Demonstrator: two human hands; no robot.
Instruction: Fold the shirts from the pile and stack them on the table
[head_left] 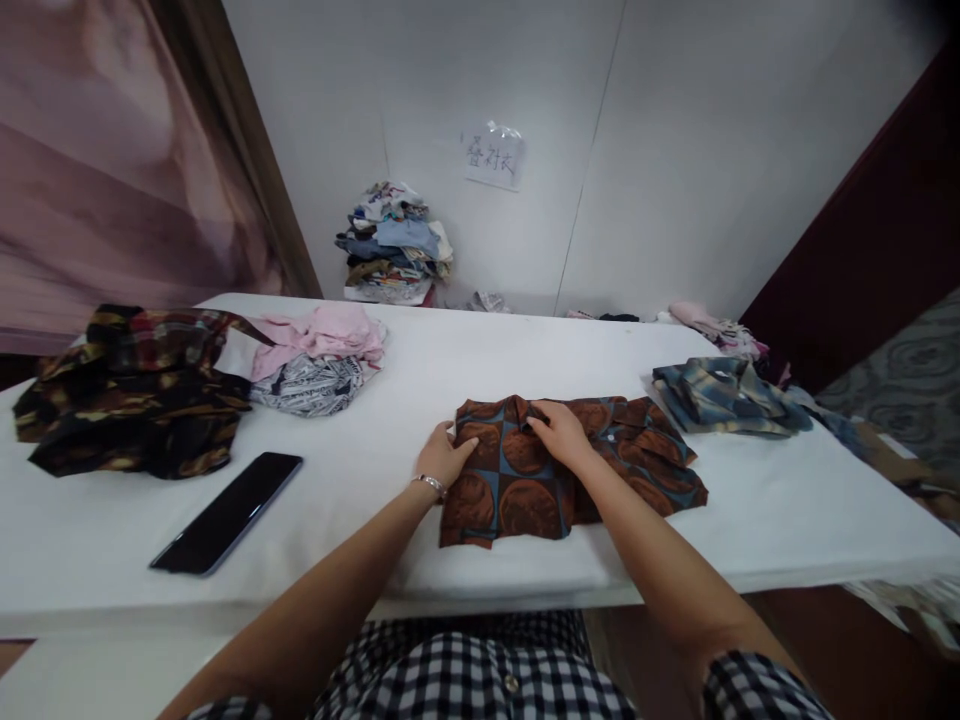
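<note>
On brown shirt: left hand gripping, right hand pinching.

Brown and blue shirt with rust circles; white table; pink garment.

The right hand hides part of the brown shirt.

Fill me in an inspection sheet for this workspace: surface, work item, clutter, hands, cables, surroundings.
Surface: white table.
Work item: brown-and-blue patterned garment, near the front edge.
Clutter: phone, dark patterned clothes and pink cloth at left; blue checked garment at right.
Hands: left hand on the patterned garment's left edge, right hand at its top edge; exact grip unclear.
Cables: nothing seen.
Surroundings: pale wall with handwritten sign; clothes pile by the table's far edge.
</note>
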